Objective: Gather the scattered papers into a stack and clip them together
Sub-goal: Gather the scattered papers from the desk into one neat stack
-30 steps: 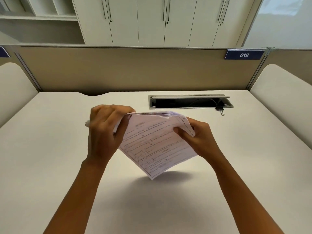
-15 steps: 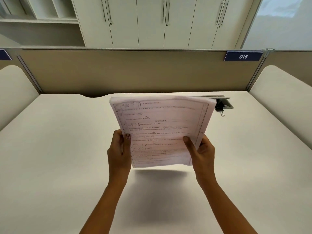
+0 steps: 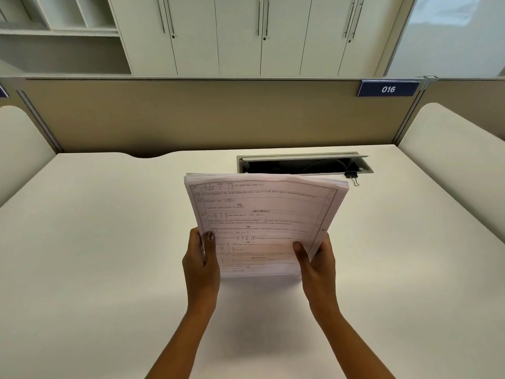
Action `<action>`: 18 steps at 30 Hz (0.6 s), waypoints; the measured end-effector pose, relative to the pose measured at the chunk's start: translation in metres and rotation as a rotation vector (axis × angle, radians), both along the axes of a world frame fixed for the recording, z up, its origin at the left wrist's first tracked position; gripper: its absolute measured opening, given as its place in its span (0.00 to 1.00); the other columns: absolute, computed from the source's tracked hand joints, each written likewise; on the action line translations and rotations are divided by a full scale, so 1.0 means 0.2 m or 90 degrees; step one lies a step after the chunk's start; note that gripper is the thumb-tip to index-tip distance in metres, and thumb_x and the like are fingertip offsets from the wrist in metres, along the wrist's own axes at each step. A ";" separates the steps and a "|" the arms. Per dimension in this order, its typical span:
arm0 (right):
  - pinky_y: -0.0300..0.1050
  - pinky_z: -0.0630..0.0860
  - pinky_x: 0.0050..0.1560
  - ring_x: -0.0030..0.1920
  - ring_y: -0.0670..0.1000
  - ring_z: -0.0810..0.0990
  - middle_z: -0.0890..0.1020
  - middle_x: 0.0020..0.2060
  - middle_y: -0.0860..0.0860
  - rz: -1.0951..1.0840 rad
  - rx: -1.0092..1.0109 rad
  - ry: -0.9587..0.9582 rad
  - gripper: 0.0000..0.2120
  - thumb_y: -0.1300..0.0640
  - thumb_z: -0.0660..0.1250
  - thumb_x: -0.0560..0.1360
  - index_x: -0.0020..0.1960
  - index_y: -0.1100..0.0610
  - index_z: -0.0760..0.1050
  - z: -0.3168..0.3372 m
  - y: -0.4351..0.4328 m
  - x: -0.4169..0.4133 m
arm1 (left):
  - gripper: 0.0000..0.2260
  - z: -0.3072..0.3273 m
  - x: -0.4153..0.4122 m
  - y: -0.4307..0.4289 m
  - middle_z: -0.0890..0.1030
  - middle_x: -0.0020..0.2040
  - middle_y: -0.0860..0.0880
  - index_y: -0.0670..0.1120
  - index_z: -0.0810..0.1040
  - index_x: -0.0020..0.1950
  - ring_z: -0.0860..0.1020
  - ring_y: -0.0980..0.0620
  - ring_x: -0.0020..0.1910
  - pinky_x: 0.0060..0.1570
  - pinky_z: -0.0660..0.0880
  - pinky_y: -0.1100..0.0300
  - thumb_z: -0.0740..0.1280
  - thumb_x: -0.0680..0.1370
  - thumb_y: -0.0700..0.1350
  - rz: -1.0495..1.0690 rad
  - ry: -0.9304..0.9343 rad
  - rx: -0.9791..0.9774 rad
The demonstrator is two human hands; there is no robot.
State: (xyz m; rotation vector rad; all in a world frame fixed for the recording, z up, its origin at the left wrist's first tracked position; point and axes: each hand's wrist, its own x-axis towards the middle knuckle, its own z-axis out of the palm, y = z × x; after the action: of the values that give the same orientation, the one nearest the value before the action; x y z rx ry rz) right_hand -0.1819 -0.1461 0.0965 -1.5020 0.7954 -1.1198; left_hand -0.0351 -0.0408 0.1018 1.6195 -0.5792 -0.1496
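Observation:
A stack of printed papers (image 3: 262,214) stands nearly upright above the middle of the white desk, its printed face toward me. My left hand (image 3: 200,259) grips the stack's lower left edge, thumb on the front. My right hand (image 3: 317,262) grips the lower right edge the same way. The top edges of the sheets lie roughly even, with slight fanning. A black binder clip (image 3: 352,176) lies on the desk just past the stack's upper right corner, at the rim of the cable hatch, apart from both hands.
An open cable hatch (image 3: 303,165) is sunk into the desk (image 3: 95,255) behind the papers. A beige partition (image 3: 191,116) with a blue sign "016" (image 3: 388,89) closes the far edge. Rounded side panels flank the desk left and right.
The papers went from a tilted, loosely held bundle to an upright stack held by both lower edges. In the last half second the stack sits slightly lower; both hands keep their grip.

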 end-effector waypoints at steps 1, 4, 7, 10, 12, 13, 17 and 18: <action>0.35 0.80 0.52 0.52 0.38 0.77 0.77 0.54 0.43 0.003 -0.002 0.011 0.14 0.62 0.62 0.78 0.56 0.44 0.67 -0.01 0.00 0.00 | 0.13 -0.01 -0.01 0.00 0.79 0.47 0.55 0.51 0.71 0.52 0.80 0.57 0.43 0.39 0.80 0.66 0.53 0.76 0.56 -0.005 0.014 0.000; 0.32 0.78 0.51 0.53 0.39 0.76 0.77 0.55 0.43 0.004 0.009 0.012 0.16 0.63 0.61 0.78 0.56 0.42 0.66 -0.04 0.01 0.00 | 0.10 -0.02 -0.02 0.02 0.79 0.47 0.54 0.54 0.70 0.51 0.79 0.61 0.44 0.37 0.79 0.68 0.52 0.76 0.54 -0.030 0.041 -0.026; 0.33 0.78 0.52 0.53 0.38 0.76 0.76 0.56 0.44 0.002 0.014 0.001 0.16 0.63 0.61 0.78 0.57 0.43 0.66 -0.03 0.01 0.00 | 0.11 -0.01 -0.03 0.02 0.79 0.48 0.54 0.52 0.71 0.53 0.79 0.61 0.45 0.37 0.78 0.68 0.52 0.77 0.53 -0.047 0.037 -0.052; 0.30 0.77 0.51 0.52 0.34 0.76 0.76 0.55 0.42 0.009 0.015 0.010 0.17 0.64 0.61 0.78 0.57 0.42 0.66 -0.04 0.02 0.00 | 0.11 -0.02 -0.02 0.02 0.79 0.48 0.53 0.53 0.70 0.53 0.79 0.62 0.45 0.37 0.79 0.67 0.52 0.77 0.54 -0.047 0.038 -0.048; 0.27 0.76 0.49 0.52 0.32 0.76 0.75 0.54 0.41 0.007 0.016 0.018 0.17 0.64 0.61 0.78 0.56 0.42 0.65 -0.04 0.03 0.01 | 0.11 -0.03 -0.02 0.02 0.79 0.49 0.53 0.54 0.70 0.53 0.79 0.62 0.45 0.38 0.79 0.66 0.52 0.76 0.54 -0.053 0.046 -0.037; 0.26 0.76 0.48 0.51 0.31 0.76 0.75 0.54 0.40 0.005 0.018 0.015 0.17 0.64 0.61 0.78 0.56 0.42 0.65 -0.04 0.03 0.01 | 0.10 -0.03 -0.02 0.02 0.78 0.49 0.53 0.55 0.69 0.53 0.79 0.62 0.46 0.38 0.79 0.66 0.52 0.76 0.54 -0.061 0.048 -0.036; 0.27 0.77 0.43 0.50 0.31 0.76 0.75 0.52 0.40 0.001 0.028 0.007 0.16 0.62 0.60 0.79 0.55 0.41 0.66 -0.02 0.03 0.02 | 0.09 -0.03 -0.02 0.03 0.78 0.51 0.55 0.56 0.69 0.54 0.78 0.60 0.48 0.38 0.78 0.67 0.51 0.78 0.53 -0.077 0.018 -0.042; 0.28 0.78 0.42 0.49 0.31 0.77 0.75 0.52 0.40 0.002 0.028 0.008 0.15 0.62 0.60 0.79 0.55 0.41 0.66 -0.02 0.02 0.02 | 0.09 -0.03 -0.01 0.03 0.78 0.51 0.55 0.56 0.69 0.54 0.79 0.59 0.48 0.38 0.78 0.66 0.52 0.78 0.53 -0.074 0.010 -0.040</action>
State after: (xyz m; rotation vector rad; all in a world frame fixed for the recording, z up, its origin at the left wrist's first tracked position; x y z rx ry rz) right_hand -0.1779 -0.1414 0.0925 -1.4739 0.8211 -1.0857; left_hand -0.0379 -0.0349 0.0962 1.5236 -0.6595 -0.2285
